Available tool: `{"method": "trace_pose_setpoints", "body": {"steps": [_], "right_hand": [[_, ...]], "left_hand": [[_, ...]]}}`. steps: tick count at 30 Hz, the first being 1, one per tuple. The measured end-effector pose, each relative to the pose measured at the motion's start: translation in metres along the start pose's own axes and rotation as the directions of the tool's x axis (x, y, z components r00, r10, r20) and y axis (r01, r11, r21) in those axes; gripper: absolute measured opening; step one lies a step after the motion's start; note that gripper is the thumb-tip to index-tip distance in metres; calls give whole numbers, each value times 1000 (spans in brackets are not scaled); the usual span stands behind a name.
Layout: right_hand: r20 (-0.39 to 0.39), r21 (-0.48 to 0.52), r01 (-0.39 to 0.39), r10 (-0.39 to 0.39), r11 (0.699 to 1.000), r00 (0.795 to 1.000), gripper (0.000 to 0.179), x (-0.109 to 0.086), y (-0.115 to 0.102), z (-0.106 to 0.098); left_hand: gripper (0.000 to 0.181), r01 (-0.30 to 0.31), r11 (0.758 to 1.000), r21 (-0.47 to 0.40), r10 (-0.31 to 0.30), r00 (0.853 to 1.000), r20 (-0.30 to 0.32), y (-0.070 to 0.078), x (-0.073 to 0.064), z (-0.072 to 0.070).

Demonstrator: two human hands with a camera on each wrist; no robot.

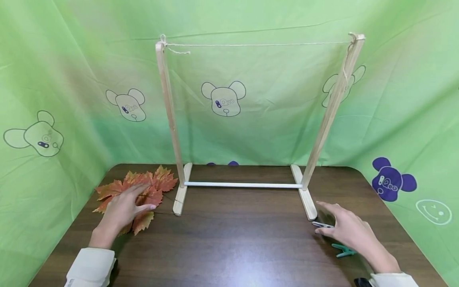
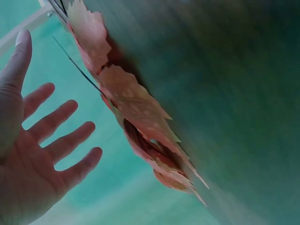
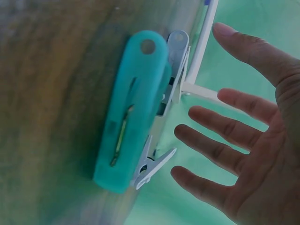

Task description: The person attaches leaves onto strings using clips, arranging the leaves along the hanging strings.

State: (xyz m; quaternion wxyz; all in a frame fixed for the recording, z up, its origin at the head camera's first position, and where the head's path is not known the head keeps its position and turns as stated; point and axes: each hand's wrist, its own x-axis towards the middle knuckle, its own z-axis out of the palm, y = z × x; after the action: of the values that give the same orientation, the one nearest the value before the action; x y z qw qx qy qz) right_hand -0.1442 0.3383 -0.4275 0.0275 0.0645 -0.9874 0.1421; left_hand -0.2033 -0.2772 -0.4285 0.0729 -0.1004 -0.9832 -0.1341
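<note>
At the left of the table lies a pile of orange-red artificial maple leaves [image 1: 163,179], one thin dark stem poking out. My left hand [image 1: 123,209] hovers over the pile with fingers spread; in the left wrist view a gap separates it from the leaves [image 2: 136,101]. On the right, my right hand [image 1: 353,227] is held above some clothespins, thumb and fingers apart and holding nothing. A grey clothespin [image 1: 322,225] shows by the thumb, and a green clothespin [image 1: 344,250] lies nearer me, partly hidden. The right wrist view shows the green clothespin [image 3: 131,112] closest, with grey clothespins [image 3: 152,166] behind.
A wooden frame stands mid-table: two uprights [image 1: 331,107] on flat feet [image 1: 182,195], joined low down by a white rod [image 1: 244,185]. A string [image 1: 258,45] is tied between their tops. Green printed cloth [image 1: 272,119] surrounds the brown table [image 1: 229,239].
</note>
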Motion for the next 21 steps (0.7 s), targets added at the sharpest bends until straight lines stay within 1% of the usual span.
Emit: {"method": "trace_pose_setpoints", "body": {"steps": [5, 11, 13, 18, 21], "right_hand": [[15, 9, -19, 19, 1000, 1000, 88, -2, 2, 4], [2, 11, -10, 10, 1000, 1000, 83, -6, 2, 9], [-1, 15, -3, 3, 1000, 1000, 81, -6, 2, 10], [-5, 11, 22, -22, 1000, 1000, 76, -4, 1, 12], [-3, 4, 32, -32, 999, 999, 75, -2, 0, 12]], "left_hand": [[76, -19, 1000, -19, 19, 1000, -12, -8, 2, 1], [63, -55, 996, -75, 56, 998, 13, -21, 11, 4], [59, -68, 993, -98, 71, 997, 31, -25, 15, 3], [53, -38, 978, -204, 63, 991, 116, -34, 22, 1], [50, -26, 969, -246, 64, 987, 148, -39, 26, 2]]}}
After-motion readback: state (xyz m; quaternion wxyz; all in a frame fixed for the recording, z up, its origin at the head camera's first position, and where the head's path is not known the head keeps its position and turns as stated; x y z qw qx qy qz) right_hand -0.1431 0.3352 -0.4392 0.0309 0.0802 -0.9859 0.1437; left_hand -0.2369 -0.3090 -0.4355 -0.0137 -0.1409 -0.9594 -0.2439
